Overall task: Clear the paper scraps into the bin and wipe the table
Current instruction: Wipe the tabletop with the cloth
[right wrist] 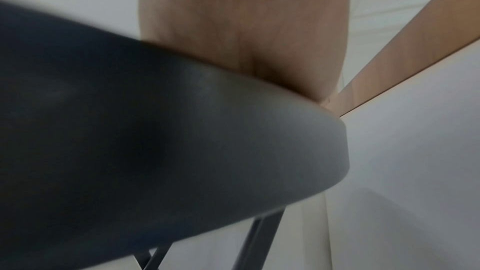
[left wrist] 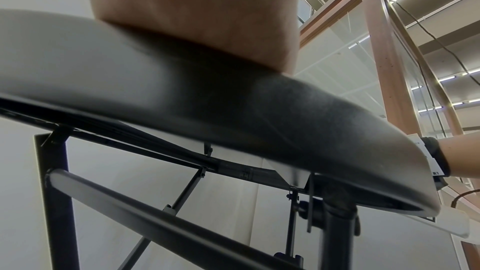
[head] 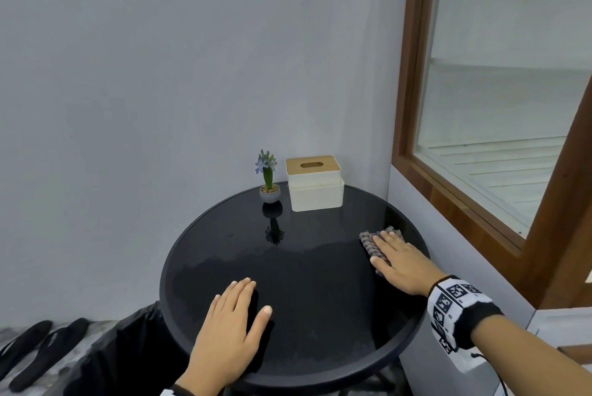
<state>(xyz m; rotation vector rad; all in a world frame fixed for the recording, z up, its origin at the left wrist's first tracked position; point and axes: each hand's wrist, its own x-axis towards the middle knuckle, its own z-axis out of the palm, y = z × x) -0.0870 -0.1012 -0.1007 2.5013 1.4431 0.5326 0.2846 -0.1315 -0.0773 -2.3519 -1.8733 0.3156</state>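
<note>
Grey cloth [head: 373, 245] sits at the right edge of the round black worktop [head: 320, 267], mid-right of the frame, with the right hand [head: 404, 262] pressing flat on it, fingers straight. Left hand [head: 232, 328] lies flat and relaxed on the worktop, lower centre, holding nothing. Behind, a little plant [head: 269, 179] and tissue box [head: 315, 182] stand side by side.
</note>
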